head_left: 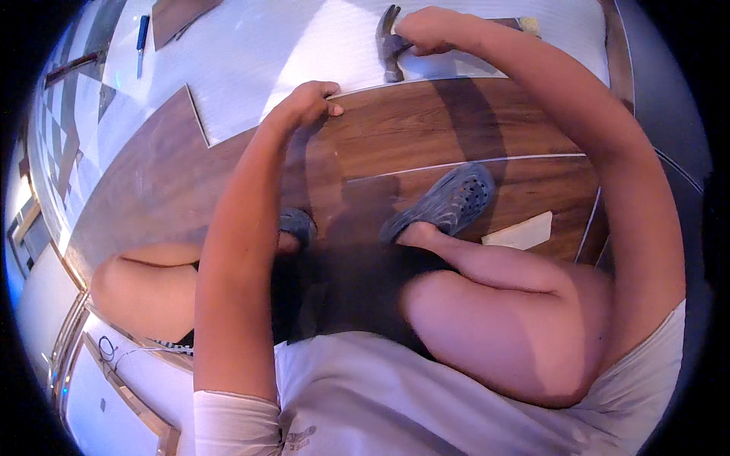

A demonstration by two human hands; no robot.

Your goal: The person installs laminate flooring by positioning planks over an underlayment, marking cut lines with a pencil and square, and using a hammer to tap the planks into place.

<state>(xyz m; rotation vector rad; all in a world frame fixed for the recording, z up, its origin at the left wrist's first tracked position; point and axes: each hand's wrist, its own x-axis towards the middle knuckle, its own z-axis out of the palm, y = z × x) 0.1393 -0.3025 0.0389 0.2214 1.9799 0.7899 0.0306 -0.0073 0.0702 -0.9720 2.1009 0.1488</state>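
My right hand (431, 32) is closed round a claw hammer (390, 47) near the top of the view, its dark metal head just beyond the far edge of a brown wood-grain floor plank (426, 114). At that same edge, further left, my left hand (308, 104) grips the plank, thumb on the top face and fingers over the far side. Past the edge lies white underlay sheet (334, 45). How far the fingers reach under the edge is hidden.
My feet in grey clogs (449, 201) rest on the laid planks. A pale flat strip (521, 232) lies right of them. Loose plank pieces (179, 19) and a blue-handled tool (142, 34) lie at the far left. Beyond my right forearm is a small brown-and-yellowish thing (530, 27).
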